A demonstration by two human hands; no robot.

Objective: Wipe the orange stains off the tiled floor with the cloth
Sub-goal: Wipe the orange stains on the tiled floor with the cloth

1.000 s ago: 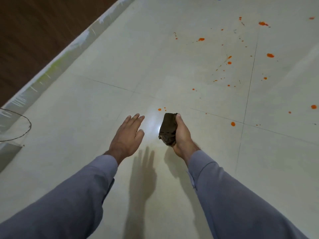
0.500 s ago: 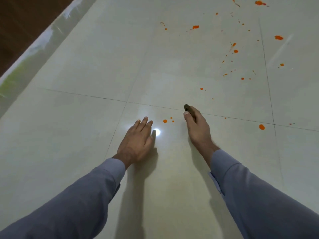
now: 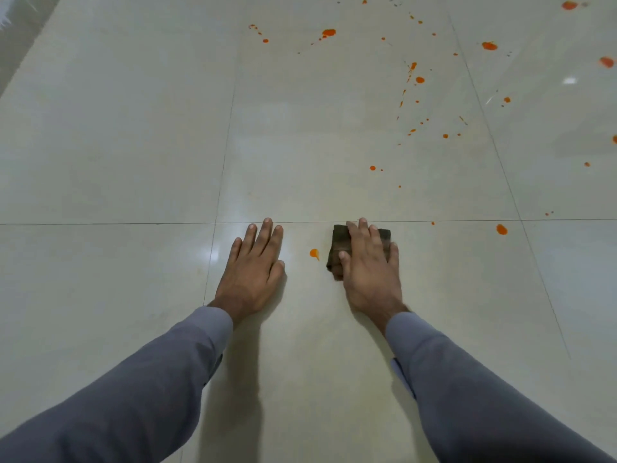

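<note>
My right hand (image 3: 369,262): flat on the dark brown folded cloth (image 3: 340,243), fingers nearly straight, thumb at its left edge, pressing it to the glossy cream tiled floor (image 3: 133,145).
My left hand (image 3: 255,265): spread open, palm down on the tile, holding nothing, bracing me.
Nearest orange stain (image 3: 314,253): a teardrop blob between my hands, just left of the cloth, not yet touched.
Other stains: scattered far and right, one larger blob (image 3: 501,229) to the right near the grout line.
Doing it well: I judge I should slide the cloth left over the blob with firm, even pressure, then lift rather than smear outward.
</note>
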